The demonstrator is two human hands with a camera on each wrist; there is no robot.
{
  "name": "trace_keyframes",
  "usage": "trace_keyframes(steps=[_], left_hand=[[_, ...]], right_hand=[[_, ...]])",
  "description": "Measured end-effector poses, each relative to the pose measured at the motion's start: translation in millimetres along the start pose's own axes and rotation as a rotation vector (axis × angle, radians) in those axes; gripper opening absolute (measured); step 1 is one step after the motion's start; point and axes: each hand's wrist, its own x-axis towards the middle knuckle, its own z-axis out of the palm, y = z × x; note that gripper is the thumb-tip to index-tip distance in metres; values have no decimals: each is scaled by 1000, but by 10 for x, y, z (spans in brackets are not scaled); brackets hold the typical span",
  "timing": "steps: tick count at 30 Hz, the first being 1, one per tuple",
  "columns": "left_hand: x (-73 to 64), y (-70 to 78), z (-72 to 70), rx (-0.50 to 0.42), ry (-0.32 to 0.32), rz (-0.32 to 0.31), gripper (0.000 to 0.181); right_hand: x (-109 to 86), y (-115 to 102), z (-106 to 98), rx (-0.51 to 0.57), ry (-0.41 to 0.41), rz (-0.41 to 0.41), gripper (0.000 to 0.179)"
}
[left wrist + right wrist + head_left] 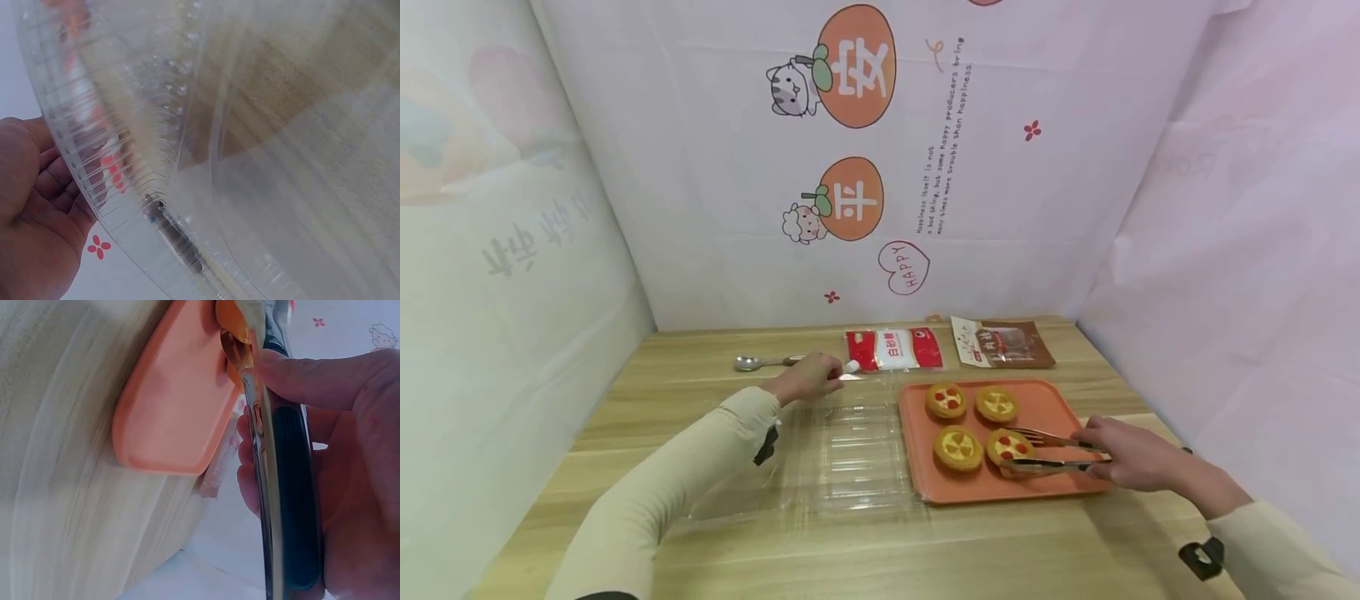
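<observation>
My left hand (808,379) grips the back edge of an open clear plastic box (861,458). In the left wrist view the fingers curl at the ribbed plastic rim, with much of the view seen through it. My right hand (1138,454) holds metal food tongs (1060,466) with a dark green grip (297,494). Their fork-like and flat ends lie on either side of an egg tart (1006,443) with red pieces. That tart sits at the front right of an orange tray (1052,400). Several tarts are on the tray.
Behind the left hand lies a spoon (747,363). A red and white bag (895,350) and a brown and white pouch (1003,343) lie along the back wall. White printed sheets wall the wooden table (865,550) at the back and both sides.
</observation>
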Motion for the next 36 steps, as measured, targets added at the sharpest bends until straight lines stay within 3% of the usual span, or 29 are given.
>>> trace_keyframes(steps=[3, 6, 11, 16, 24, 29, 36], left_hand=[[6, -8, -3, -13, -10, -15, 10], [15, -16, -4, -22, -20, -25, 10], [20, -34, -13, -22, -14, -15, 11], [1, -32, -8, -24, 0, 0, 11], [-10, 19, -35, -8, 22, 20, 14], [20, 3, -7, 12, 14, 24, 13], [18, -10, -8, 16, 11, -12, 12]], right_hand=[[3, -42, -60, -9, 27, -13, 43], [37, -120, -145, -47, 105, -63, 48], [260, -408, -298, -80, 182, -148, 48], [650, -868, -290, -117, 154, -257, 40], [1222, -1453, -22, -207, 57, -394, 39], [1375, -1609, 103, -280, 20, -425, 35], [1471, -1724, 103, -295, -48, -430, 38]])
